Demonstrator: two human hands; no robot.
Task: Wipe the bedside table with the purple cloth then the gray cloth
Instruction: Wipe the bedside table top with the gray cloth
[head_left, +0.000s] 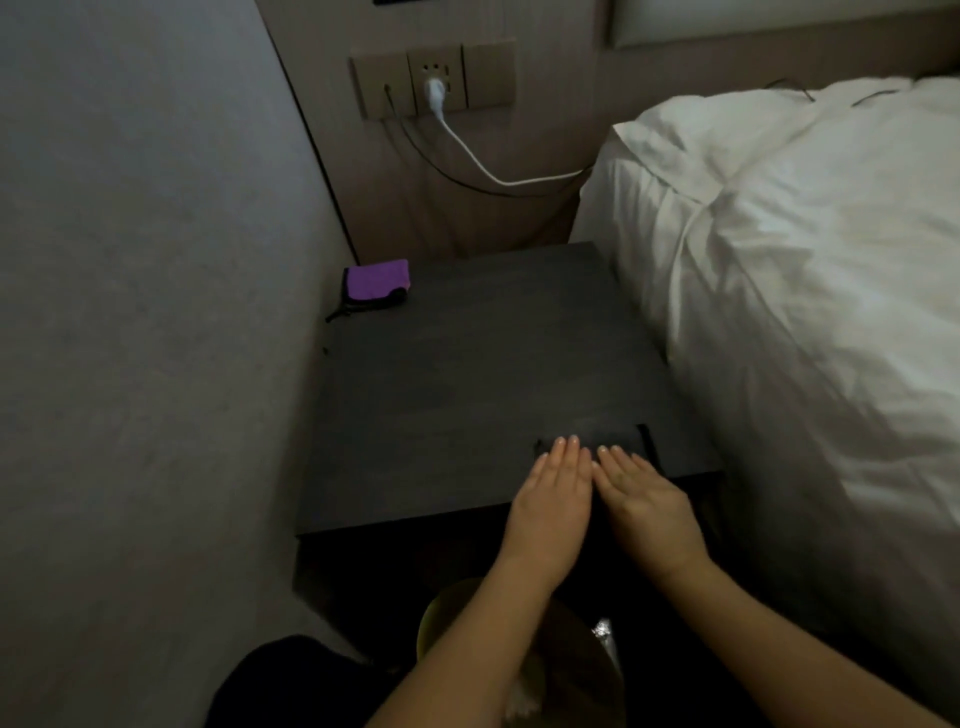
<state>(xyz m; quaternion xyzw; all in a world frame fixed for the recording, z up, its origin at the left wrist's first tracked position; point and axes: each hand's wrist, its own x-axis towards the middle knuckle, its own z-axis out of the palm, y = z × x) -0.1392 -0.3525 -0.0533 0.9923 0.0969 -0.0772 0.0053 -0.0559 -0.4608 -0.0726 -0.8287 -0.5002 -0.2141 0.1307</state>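
Both hands lie flat, side by side, on the near right part of the dark tabletop (467, 374); the left hand (553, 493) and the right hand (649, 499) have their fingers straight and together, pressing down on the gray cloth (613, 439), which is dark and hard to tell from the wood, only its far edge and right corner showing beyond the fingertips; the purple cloth (378, 279) sits folded at the tabletop's far left corner, against the wall; the bed (805, 260) with white bedding runs along the tabletop's right side; a wall socket (435, 78) with a white plug and cable is above the tabletop's far edge.
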